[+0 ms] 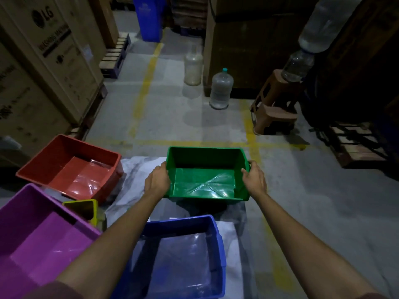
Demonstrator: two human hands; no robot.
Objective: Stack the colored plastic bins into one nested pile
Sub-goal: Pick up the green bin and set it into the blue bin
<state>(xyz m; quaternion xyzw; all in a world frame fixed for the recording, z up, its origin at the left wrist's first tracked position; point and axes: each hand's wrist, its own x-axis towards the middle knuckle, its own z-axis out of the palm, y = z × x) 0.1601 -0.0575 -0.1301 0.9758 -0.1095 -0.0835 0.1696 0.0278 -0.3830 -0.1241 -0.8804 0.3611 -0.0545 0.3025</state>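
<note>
A green bin (205,184) sits in the middle, gripped on both sides: my left hand (156,181) holds its left rim, my right hand (254,179) its right rim. Closer to me lies a blue bin (181,255), partly crossed by my left forearm. A red bin (71,167) stands at the left, a purple bin (41,240) at the near left. Between those two a small yellow bin (85,207) peeks out, mostly hidden. All bins are open side up and hold nothing.
A whitish sheet (138,169) lies under the bins on the concrete floor with yellow lines. Large cartons (38,67) line the left. Two water jugs (221,91) stand ahead, brown stools (276,108) and a wooden pallet (356,145) at the right.
</note>
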